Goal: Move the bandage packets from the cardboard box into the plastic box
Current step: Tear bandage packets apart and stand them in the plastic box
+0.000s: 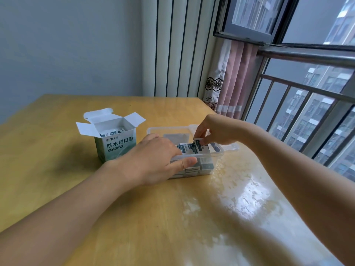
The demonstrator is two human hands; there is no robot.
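the plastic box [228, 149] sits in the middle of the surface [57, 160], its long axis running left to right across the view, already holding rows of bandage packets [187, 148] stacked up to near its rim. the left hand [153, 162] lies over the box's left end, thumb pressed flat along the near wall and fingers reaching over the rim onto the packets, steadying it rather than gripping anything. the right hand [211, 131] hovers over the box's far right part with fingertips pinching a single packet [198, 144] that stands on edge, tilted, its lower end already down among the others.

the cardboard box [113, 139] stands just to the left of the plastic box, flaps open, and a few packets [109, 133] show inside it; how many lie deeper is hard to tell from this angle. it is beyond and left of the left hand, which is clearly the nearer one; the right hand would have to cross over the plastic box to reach it.

the step in hand looks like seating the pinched packet into its row. the task is well along, but not finished.
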